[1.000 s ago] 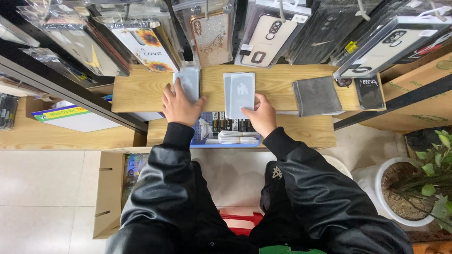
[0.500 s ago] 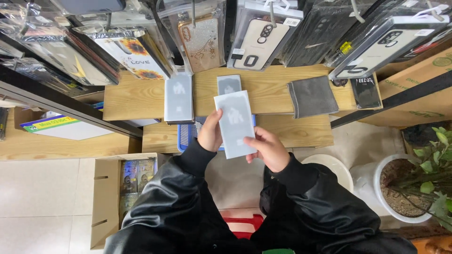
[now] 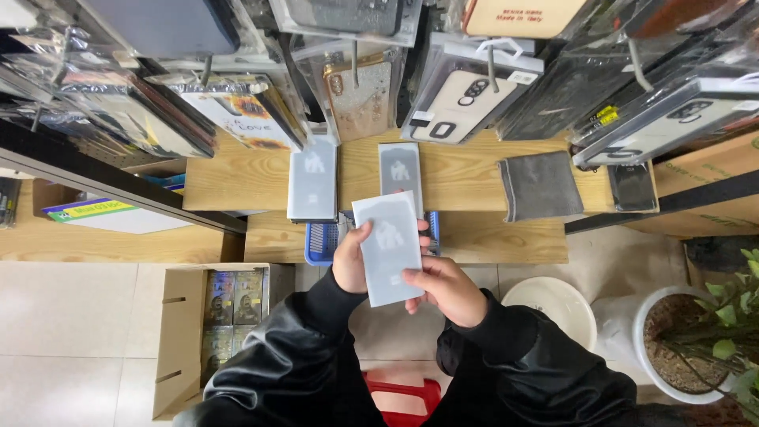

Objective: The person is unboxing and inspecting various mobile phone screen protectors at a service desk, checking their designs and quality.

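Near the frame's centre, the left hand (image 3: 350, 265) and right hand (image 3: 444, 289) pinch a thin, flat grey packet (image 3: 387, 247) by its edges; it looks light, stiffish, slippery, best held by its sides.

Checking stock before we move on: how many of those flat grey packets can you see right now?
3. One grey packet is held in both hands, the left hand and right hand. Two lie on the wooden shelf: left, middle. More could be stacked underneath.
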